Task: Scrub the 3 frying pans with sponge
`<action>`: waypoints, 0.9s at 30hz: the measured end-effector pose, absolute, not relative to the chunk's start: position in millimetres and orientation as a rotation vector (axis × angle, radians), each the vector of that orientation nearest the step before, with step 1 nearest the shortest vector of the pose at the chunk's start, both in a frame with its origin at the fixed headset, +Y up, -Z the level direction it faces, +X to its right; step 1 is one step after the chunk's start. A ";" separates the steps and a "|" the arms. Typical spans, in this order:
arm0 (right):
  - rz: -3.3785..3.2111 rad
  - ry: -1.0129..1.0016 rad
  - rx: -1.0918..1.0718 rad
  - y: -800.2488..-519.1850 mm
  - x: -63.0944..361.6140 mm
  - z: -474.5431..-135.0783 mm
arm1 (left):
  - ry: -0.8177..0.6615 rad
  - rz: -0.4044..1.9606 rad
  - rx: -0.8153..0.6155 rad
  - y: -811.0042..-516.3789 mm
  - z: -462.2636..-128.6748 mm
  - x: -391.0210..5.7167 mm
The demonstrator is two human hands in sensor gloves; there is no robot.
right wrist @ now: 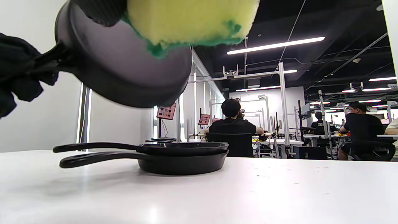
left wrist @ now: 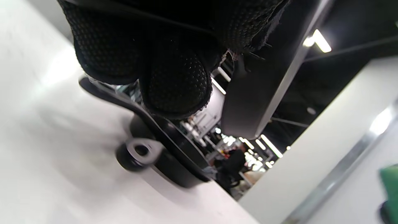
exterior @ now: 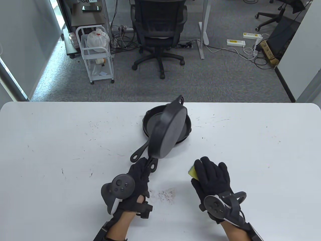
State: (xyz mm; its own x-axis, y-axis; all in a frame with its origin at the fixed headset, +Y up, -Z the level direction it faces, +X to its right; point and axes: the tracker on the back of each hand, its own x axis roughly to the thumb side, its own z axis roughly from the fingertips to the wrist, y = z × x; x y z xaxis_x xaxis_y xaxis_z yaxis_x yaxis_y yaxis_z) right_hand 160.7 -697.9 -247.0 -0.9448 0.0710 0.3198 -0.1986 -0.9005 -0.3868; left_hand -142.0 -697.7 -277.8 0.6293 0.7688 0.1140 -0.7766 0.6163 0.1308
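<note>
Black pan (exterior: 166, 133) tilted above 2 stacked pans (exterior: 185, 129), yellow-green sponge (exterior: 192, 172)

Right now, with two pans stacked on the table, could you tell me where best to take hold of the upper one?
Grip the upper pan by its long handle, coming from the near left. It sticks out level and clear above the lower pan's handle, leaving room for fingers to wrap it.

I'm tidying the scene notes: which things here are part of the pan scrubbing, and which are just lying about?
Part of the job:
- lifted frying pan, held by its handle in the left hand
- two stacked frying pans on the table
- sponge, under the right hand

Just lying about:
- office chair
- white cart
- power strips on the floor
</note>
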 end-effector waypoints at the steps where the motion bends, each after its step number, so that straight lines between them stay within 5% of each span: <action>1: 2.896 -0.638 0.457 -698.4 160.3 -247.2 | -0.058 0.941 0.149 -700.8 -279.8 -143.2; 11: 2.914 -0.634 0.508 -700.1 154.2 -245.6 | -0.159 1.136 -0.063 -723.0 -290.9 -136.0; 19: 2.918 -0.706 0.596 -702.5 141.0 -237.7 | -0.353 0.906 -0.173 -724.6 -281.3 -94.1; 24: 2.831 -0.835 0.429 -686.2 160.5 -235.6 | -0.543 0.573 -0.138 -718.4 -273.5 -72.1; 27: 2.728 -0.835 0.307 -679.3 182.9 -241.9 | -0.581 0.564 -0.157 -720.0 -271.5 -67.0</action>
State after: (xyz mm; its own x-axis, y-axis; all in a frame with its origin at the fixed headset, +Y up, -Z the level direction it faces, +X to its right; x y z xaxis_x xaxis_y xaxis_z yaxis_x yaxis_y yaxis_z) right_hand 182.9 -679.3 -241.9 -0.9408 0.1942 0.2778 -0.3164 -0.7970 -0.5144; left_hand -67.0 -720.0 -271.5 0.6904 0.5451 0.4757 -0.4586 0.8383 -0.2949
